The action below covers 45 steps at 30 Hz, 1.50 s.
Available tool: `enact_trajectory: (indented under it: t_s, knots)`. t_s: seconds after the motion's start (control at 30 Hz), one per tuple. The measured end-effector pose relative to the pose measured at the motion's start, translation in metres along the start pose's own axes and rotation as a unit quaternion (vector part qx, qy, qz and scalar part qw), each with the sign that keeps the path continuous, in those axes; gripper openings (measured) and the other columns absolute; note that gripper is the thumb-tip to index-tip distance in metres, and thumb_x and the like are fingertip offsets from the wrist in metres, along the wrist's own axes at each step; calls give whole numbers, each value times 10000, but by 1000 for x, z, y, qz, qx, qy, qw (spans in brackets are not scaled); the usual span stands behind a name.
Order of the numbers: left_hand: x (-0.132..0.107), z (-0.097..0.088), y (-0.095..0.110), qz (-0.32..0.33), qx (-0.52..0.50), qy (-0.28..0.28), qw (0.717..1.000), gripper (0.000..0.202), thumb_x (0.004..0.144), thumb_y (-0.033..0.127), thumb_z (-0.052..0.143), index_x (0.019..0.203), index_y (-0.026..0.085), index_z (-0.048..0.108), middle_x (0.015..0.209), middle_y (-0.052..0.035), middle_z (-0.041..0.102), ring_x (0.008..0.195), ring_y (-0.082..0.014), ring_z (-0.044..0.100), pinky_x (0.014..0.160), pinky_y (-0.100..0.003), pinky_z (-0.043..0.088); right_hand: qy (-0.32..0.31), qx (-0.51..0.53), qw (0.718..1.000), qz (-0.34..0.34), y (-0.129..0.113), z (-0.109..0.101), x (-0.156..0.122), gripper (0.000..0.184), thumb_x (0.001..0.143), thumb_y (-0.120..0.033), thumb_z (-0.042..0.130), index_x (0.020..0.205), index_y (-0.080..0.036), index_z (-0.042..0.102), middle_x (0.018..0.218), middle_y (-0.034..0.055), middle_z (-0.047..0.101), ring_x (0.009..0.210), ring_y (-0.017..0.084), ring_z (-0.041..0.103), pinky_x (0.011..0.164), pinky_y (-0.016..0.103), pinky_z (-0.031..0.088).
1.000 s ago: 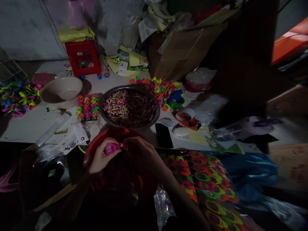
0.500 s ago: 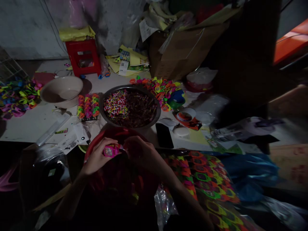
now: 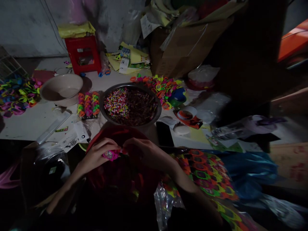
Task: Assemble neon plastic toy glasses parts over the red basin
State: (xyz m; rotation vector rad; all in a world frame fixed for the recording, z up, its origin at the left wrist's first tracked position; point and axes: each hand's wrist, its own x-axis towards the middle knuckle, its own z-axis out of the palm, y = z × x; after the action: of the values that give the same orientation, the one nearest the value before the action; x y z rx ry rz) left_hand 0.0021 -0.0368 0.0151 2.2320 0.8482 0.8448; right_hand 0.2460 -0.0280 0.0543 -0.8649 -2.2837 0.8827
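My left hand [image 3: 102,152] is closed round a bright pink toy watch [image 3: 111,155], its dial facing up toward me. Close beside it my right hand [image 3: 143,152] is pinched, its fingertips meeting the watch's right end; what they grip is too dark and small to make out. Both hands hang over a deep red tub [image 3: 120,130], whose contents are mostly lost in shadow. Just beyond the tub stands a metal bowl [image 3: 160,110] of small colourful pieces, bright on its left half and brownish on its right.
Loose bright plastic toy watches [image 3: 160,85] lie behind the metal bowl. Left are a beige basin [image 3: 62,91] and rows of watches [image 3: 88,105]. A red stool [image 3: 83,54], a cardboard box [image 3: 180,48] and a black phone [image 3: 164,134] sit on the table. More watches [image 3: 207,173] lie at right.
The pink toy watch has tilted in my left hand, and the left fingers now cover more of it. My right hand has shifted slightly down and right; the view has moved a little.
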Motion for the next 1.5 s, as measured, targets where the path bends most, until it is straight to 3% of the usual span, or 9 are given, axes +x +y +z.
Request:
enact_trajectory:
  t_s: [0.2, 0.4, 0.53, 0.77, 0.9, 1.0, 1.2, 1.33, 1.5]
  knots:
    - [-3, 5, -4, 1, -39, 21, 999, 452, 797, 25, 644, 1173, 267, 574, 1116, -35, 584, 1057, -145, 585, 906, -243, 463, 9, -7, 1000, 1, -1, 3, -1, 419, 708, 15, 539, 1080, -175, 572, 1004, 56, 701, 899, 159, 668, 782, 246, 504]
    - [-5, 2, -3, -26, -32, -1, 999, 415, 820, 15, 604, 1158, 254, 591, 1106, -38, 585, 1049, -141, 575, 908, -247, 457, -9, -18, 1000, 7, -3, 4, 1, 433, 698, 34, 521, 1072, -178, 579, 1007, 57, 706, 890, 159, 668, 781, 238, 493]
    - [-5, 3, -4, -28, -55, 15, 998, 408, 813, 19, 612, 1139, 265, 606, 1084, -26, 595, 1019, -137, 581, 874, -242, 467, -36, 13, 999, 20, -3, 6, 4, 411, 721, 10, 536, 1083, -179, 583, 983, 57, 705, 861, 156, 669, 761, 237, 487]
    - [-9, 7, -8, -58, -54, -18, 997, 274, 832, 114, 637, 1088, 212, 623, 1077, -60, 612, 1022, -165, 591, 867, -275, 475, -102, 75, 990, 62, 3, 7, 9, 353, 763, -42, 530, 1093, -160, 575, 944, 57, 705, 808, 155, 672, 745, 249, 490]
    - [-6, 13, -9, -113, -90, 60, 988, 211, 810, 243, 689, 1003, 197, 619, 1034, -54, 609, 955, -157, 607, 768, -243, 500, -56, 48, 995, 61, 10, 15, 11, 364, 773, -80, 556, 1131, -143, 546, 971, 86, 702, 822, 172, 682, 731, 261, 513]
    - [-1, 16, -8, -136, -122, 101, 978, 248, 776, 290, 722, 975, 203, 604, 1010, -36, 617, 930, -147, 615, 742, -235, 507, -31, -1, 999, 7, 16, 21, 10, 386, 766, -71, 551, 1142, -154, 546, 1067, 114, 682, 954, 198, 671, 823, 306, 524]
    - [2, 13, -7, -229, -232, 122, 937, 243, 761, 332, 714, 932, 193, 612, 907, -6, 653, 834, -135, 622, 753, -249, 501, 13, -100, 994, -31, 9, 11, 7, 283, 825, -40, 508, 1074, -167, 556, 1020, 107, 672, 920, 203, 669, 794, 311, 535]
    - [0, 13, -9, -238, -311, 131, 911, 277, 764, 351, 715, 953, 184, 602, 931, -15, 652, 854, -131, 613, 780, -244, 484, 21, -125, 991, -52, 2, 8, 6, 240, 838, -51, 518, 1049, -161, 552, 990, 96, 663, 861, 195, 668, 742, 292, 535]
    - [1, 16, -8, -245, -317, 128, 907, 294, 768, 364, 712, 984, 189, 615, 965, -18, 655, 907, -140, 606, 824, -253, 475, 40, -127, 988, -76, 4, 16, 7, 253, 813, -45, 523, 1036, -161, 557, 922, 74, 674, 803, 189, 660, 721, 290, 517]
